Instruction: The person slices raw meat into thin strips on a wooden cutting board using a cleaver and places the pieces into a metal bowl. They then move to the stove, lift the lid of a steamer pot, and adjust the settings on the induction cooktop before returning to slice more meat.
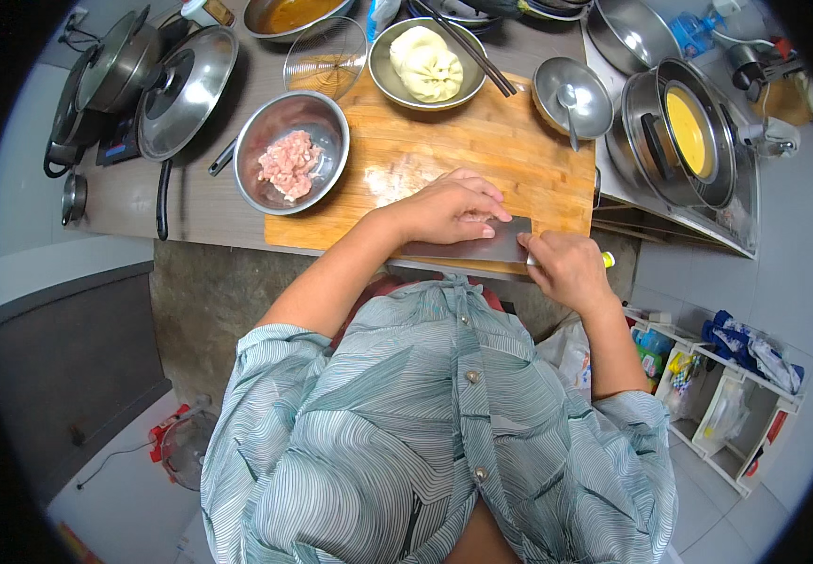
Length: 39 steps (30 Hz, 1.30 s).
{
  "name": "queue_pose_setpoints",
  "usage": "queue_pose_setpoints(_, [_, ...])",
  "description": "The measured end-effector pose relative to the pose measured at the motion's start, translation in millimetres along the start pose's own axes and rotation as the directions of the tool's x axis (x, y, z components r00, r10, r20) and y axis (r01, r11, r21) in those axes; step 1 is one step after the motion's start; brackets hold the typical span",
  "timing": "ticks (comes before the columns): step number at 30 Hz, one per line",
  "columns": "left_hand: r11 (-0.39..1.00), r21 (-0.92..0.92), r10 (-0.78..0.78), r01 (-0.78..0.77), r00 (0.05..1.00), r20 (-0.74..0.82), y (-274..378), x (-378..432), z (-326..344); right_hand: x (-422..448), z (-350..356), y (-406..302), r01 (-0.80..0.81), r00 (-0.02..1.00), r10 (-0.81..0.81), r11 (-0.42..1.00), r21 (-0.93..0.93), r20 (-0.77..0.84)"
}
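My right hand [565,266] is closed around the handle of a cleaver [502,243] at the front edge of a wooden cutting board [547,169]. The wide steel blade points left, its broad face turned up. My left hand [457,206] rests over the blade with its fingers apart, fingertips touching or very close to the metal. Whether anything lies beneath those fingers is hidden. To the left, a steel bowl [248,173] holds chopped pink raw meat [290,166]. Behind my hands, another metal bowl [385,88] contains a pale cabbage [426,65], with dark chopsticks [473,49] across its rim.
A wire skimmer [325,56] lies beside the board's back left. At left stand a lidded pan [191,92] and a pot [114,63]. A steel bowl with a spoon [570,106] sits at right, before stacked pans holding yellow liquid [687,130]. A white shelf [717,409] stands low right.
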<state>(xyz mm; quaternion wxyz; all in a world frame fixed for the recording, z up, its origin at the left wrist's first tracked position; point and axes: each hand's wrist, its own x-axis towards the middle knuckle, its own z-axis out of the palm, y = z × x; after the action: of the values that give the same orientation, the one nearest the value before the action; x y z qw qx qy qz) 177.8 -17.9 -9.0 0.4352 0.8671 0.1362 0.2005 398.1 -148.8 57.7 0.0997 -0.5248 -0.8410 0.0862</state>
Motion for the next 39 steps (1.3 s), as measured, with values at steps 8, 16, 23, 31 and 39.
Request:
queue_pose_setpoints(8, [0.992,0.12,-0.043,0.046,0.999,-0.021,-27,8,6,-11,-7,6,0.021,0.998,-0.021,1.0,-0.007,-0.052])
queue_pose_setpoints(16, [0.924,-0.27,-0.37,0.273,0.821,-0.436,-28,9,7,-54,20,9,-0.208,0.927,0.324,0.863,0.46,-0.19])
queue_pose_setpoints(23, [0.745,-0.574,-0.617,0.341,0.679,-0.397,-12,-15,10,-82,61,10,-0.558,0.62,0.63,-0.064,0.827,0.467])
queue_pose_setpoints(31, [0.825,-0.105,-0.552,0.555,0.75,-0.365,-1,-42,15,-81,86,14,-0.524,0.596,0.594,-0.221,0.822,0.54])
queue_pose_setpoints(39, [0.821,0.218,-0.438,0.528,0.827,-0.352,-3,-29,43,-65,96,2,-0.591,0.613,0.515,-0.205,0.78,0.599])
